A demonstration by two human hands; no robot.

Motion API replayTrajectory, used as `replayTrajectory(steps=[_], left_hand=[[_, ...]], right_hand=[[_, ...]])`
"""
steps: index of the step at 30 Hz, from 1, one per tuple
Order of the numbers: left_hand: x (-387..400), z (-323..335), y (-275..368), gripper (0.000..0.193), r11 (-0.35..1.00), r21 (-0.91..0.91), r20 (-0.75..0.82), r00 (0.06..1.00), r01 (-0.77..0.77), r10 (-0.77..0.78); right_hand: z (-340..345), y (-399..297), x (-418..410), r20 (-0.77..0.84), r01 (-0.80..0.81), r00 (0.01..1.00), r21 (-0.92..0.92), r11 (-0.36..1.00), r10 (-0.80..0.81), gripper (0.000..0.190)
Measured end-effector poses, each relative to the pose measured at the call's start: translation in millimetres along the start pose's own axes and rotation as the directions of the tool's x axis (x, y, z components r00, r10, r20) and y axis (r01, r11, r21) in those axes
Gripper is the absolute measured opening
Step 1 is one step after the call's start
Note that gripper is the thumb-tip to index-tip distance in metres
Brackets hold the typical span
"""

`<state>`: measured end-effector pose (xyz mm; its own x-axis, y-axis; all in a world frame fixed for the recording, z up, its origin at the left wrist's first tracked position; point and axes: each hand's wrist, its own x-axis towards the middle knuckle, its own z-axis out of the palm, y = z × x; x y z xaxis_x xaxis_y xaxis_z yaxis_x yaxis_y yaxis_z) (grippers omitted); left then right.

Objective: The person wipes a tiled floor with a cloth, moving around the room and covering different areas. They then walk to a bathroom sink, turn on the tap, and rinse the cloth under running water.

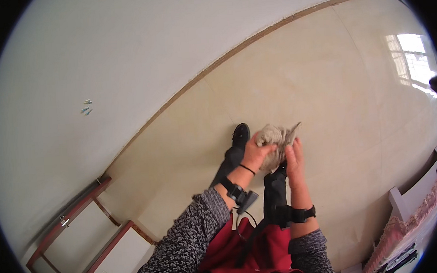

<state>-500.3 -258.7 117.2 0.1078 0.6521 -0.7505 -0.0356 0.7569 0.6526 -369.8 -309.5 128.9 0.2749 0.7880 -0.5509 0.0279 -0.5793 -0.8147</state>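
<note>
A crumpled beige-grey cloth (272,137) is held between my two hands above the tiled floor, in front of my legs. My left hand (256,153) grips its left side, with the thumb lying over the folds. Against the cloth's right side is my right hand (294,156), its fingers extended upward; part of the palm is hidden. Each forearm wears a black strap with a device, and the left wrist also has a thin dark band. My black shoe (241,134) shows beyond my left hand.
Glossy beige tiles (324,81) meet a white wall (115,49) along a brown skirting strip. A red-brown framed cabinet or door panel (109,257) stands at lower left. At lower right is a light-coloured frame (398,202) beside pink ruffled fabric (396,227).
</note>
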Motion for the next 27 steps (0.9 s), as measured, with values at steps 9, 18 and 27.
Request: replayTrajectory(steps=[9,18,27], left_hand=[[172,-85,53,0.043,-0.1,0.804,0.567,0.706,-0.586,0.423],[329,-130,38,0.013,-0.814,0.31,0.869,0.493,-0.491,0.033],[255,-361,-34,0.023,-0.83,0.011,0.263,0.802,-0.558,-0.536]], right_hand=[[-87,162,-52,-0.229,-0.381,0.888,0.121,0.917,0.399,0.036],[-118,290,-125,-0.34,-0.498,0.828,-0.084,0.863,0.445,0.033],[-114,299,-145,-0.348,-0.59,0.768,-0.059,0.805,0.537,0.029]])
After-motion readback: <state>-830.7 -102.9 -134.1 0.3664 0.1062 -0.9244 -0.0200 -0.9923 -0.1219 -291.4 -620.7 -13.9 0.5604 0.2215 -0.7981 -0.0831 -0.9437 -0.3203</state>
